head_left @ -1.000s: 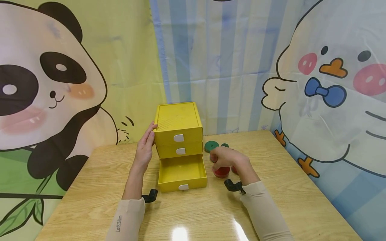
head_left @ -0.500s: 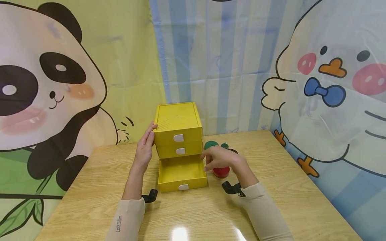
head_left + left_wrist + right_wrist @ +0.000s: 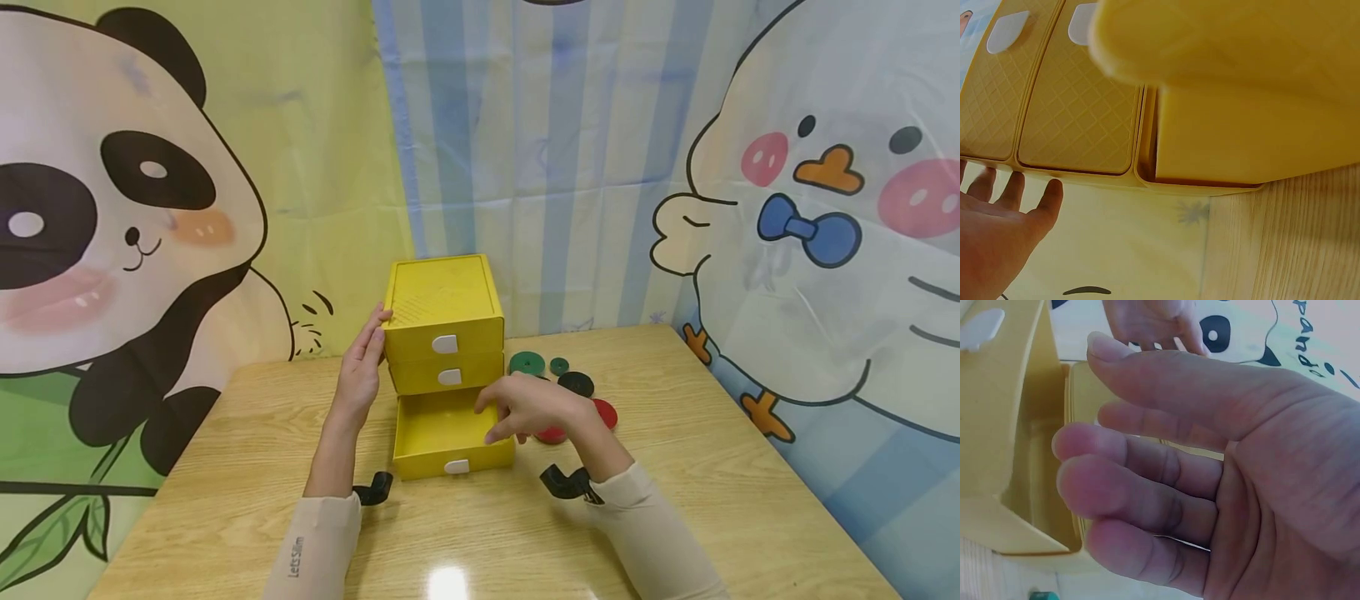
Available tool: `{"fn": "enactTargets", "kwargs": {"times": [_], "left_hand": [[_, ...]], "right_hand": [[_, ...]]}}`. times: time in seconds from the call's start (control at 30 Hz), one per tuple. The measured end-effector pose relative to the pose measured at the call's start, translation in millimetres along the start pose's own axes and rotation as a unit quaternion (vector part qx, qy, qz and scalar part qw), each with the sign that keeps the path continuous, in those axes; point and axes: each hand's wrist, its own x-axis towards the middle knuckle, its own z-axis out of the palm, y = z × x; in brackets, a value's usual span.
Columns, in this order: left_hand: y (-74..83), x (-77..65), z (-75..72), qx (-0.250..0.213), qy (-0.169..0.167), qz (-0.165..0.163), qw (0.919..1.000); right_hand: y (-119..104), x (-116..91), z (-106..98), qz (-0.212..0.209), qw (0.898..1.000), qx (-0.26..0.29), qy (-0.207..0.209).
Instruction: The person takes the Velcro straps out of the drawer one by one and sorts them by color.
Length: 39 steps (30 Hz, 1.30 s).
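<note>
A yellow drawer unit (image 3: 444,287) with white pull tabs stands on the table, its bottom drawer (image 3: 427,465) pulled out. My left hand (image 3: 360,379) rests against the unit's upper left side; in the left wrist view the fingers of that hand (image 3: 1000,228) lie along the edge by the upper drawers. Over the right side of the pulled-out drawer hovers my right hand (image 3: 536,402). In the right wrist view the fingers of this hand (image 3: 1129,487) are loosely bent, with nothing between them and the thumb.
Right of the unit lie green discs (image 3: 527,363), a black disc (image 3: 576,383) and red discs (image 3: 604,413), some partly hidden by my right hand. The wooden table (image 3: 675,500) meets printed curtains (image 3: 585,208) at the back and sides.
My right hand has moved left, from above the discs to over the bottom drawer's right side. The black and red discs show more now. My left hand has stayed where it was.
</note>
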Motion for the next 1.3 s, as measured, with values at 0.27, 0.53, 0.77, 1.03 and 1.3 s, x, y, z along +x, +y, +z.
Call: {"fn": "enactTargets", "kwargs": {"times": [0.27, 0.53, 0.77, 1.03, 1.3], "left_hand": [[-1.0, -0.1, 0.1, -0.001, 0.001, 0.004, 1.0], [-1.2, 0.4, 0.1, -0.002, 0.0, 0.003, 1.0], [-0.8, -0.1, 0.1, -0.003, 0.001, 0.0, 1.0], [-0.5, -0.3, 0.5, -0.002, 0.003, 0.0, 1.0], [-0.8, 0.5, 0.2, -0.006, 0.003, 0.0, 1.0]], "right_hand": [[-7, 6, 7, -0.004, 1.0, -0.019, -0.005], [-13, 9, 14, 0.0, 1.0, -0.008, -0.028], [-17, 12, 20, 0.011, 0.998, 0.01, -0.058], [-15, 16, 25, 0.007, 0.997, -0.005, -0.074], [-18, 17, 26, -0.03, 0.996, -0.029, -0.082]]}}
